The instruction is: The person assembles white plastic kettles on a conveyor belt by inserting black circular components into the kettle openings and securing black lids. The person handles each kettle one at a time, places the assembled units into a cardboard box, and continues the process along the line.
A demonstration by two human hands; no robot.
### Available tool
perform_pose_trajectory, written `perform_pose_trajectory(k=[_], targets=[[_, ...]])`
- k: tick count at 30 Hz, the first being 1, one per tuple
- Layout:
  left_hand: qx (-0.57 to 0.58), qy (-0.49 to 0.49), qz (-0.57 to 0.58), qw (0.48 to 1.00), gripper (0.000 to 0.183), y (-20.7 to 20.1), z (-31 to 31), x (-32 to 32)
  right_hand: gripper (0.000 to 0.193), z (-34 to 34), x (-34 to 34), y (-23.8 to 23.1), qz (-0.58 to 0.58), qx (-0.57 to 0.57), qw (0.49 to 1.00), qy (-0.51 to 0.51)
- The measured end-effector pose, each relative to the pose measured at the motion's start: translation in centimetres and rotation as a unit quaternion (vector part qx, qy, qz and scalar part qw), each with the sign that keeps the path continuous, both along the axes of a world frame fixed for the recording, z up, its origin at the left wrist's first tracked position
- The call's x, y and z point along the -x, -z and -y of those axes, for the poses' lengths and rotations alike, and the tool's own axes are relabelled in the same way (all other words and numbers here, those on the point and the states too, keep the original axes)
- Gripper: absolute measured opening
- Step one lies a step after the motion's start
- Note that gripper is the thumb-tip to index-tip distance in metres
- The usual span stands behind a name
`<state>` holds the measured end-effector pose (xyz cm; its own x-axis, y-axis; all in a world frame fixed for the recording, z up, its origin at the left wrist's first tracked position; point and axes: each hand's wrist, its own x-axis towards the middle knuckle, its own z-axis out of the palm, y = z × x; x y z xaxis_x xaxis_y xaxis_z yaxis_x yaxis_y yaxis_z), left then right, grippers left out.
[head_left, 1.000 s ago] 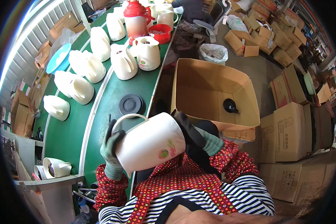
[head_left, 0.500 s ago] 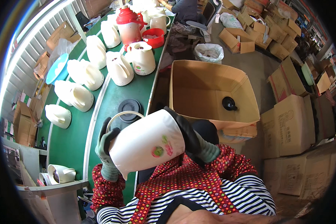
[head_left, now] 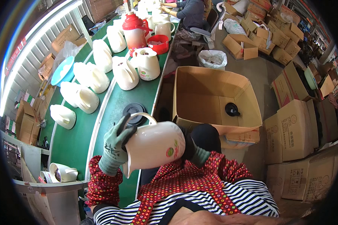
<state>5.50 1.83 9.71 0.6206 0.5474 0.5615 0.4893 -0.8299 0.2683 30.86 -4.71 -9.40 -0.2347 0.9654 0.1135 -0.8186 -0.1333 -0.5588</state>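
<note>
A white thermos jug [head_left: 156,147] with a small red and green print lies nearly on its side in front of me, above my lap. Its curved handle points up and away, and the spout end faces left. My left hand [head_left: 115,147], in a grey-green glove with dark fingertips, is closed at the jug's spout end, beside the handle. Around the base end, my right hand [head_left: 193,148] is closed in a similar glove; its fingers are partly hidden behind the jug. Just beyond the handle, a black round lid-like part [head_left: 134,112] rests on the green table [head_left: 114,98].
Several white jugs [head_left: 125,75] stand on the table, with a red-topped thermos [head_left: 135,32] and red bowl [head_left: 158,44] farther back. An open cardboard box [head_left: 214,122] at right holds a black part [head_left: 232,109]. Another person [head_left: 191,15] sits at the far end.
The jug has turned closer to level, its base end dropping slightly. My left hand has shifted up over the spout end, with the back of the glove now showing.
</note>
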Motion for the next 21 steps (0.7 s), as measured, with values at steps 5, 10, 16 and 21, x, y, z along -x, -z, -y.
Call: perform_pose_trajectory(k=[5, 10, 16, 21], targets=[[0.511, -0.048, 0.377, 0.771, 0.033, 5.6, 2.1, 3.0, 0.078, 2.7, -0.4, -6.5, 0.117, -0.037, 0.992, 0.042], [0.672, 0.158, 0.439, 0.575, 0.062, 4.2, 6.7, -1.9, 0.125, 3.1, -3.1, -17.8, 0.594, -0.506, 0.617, 0.101], [0.653, 0.294, 0.563, 0.412, 0.081, 9.8, 8.5, -4.3, 0.095, 2.1, -2.4, -20.0, 0.579, -0.541, 0.607, 0.065], [0.591, 0.081, 0.415, 0.687, 0.076, 13.5, 6.5, 2.8, 0.085, 2.1, -2.6, -16.6, 0.533, -0.458, 0.681, 0.208]])
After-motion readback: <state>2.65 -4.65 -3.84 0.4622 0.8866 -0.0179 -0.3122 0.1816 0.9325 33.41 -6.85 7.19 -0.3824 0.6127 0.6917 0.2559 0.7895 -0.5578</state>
